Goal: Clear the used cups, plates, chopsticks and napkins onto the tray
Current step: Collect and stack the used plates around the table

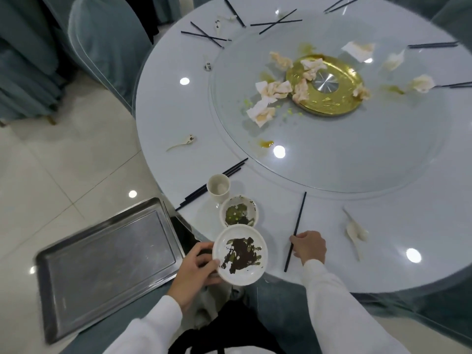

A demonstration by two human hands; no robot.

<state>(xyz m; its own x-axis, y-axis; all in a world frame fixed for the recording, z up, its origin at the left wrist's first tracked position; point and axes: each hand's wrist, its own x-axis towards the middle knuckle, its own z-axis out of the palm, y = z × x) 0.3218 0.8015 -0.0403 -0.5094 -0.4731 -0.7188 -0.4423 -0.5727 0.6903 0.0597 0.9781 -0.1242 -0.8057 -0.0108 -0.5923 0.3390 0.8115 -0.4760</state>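
Observation:
My left hand (198, 268) grips the left rim of a white plate (240, 254) smeared with dark sauce, held at the table's near edge. Behind it sit a small white bowl (238, 212) with green scraps and a white cup (217, 187). My right hand (307, 245) pinches a pair of black chopsticks (296, 231) lying on the white round table (178, 111). A steel tray (107, 261) lies empty to the left, below the table. A white spoon (356, 232) lies right of my right hand.
Crumpled napkins (270, 95) litter the glass turntable around a gold disc (325, 88). More black chopsticks (212, 186) lie by the cup and along the far rim, with small spoons (182, 143). Covered chairs (102, 47) stand at the left on the tiled floor.

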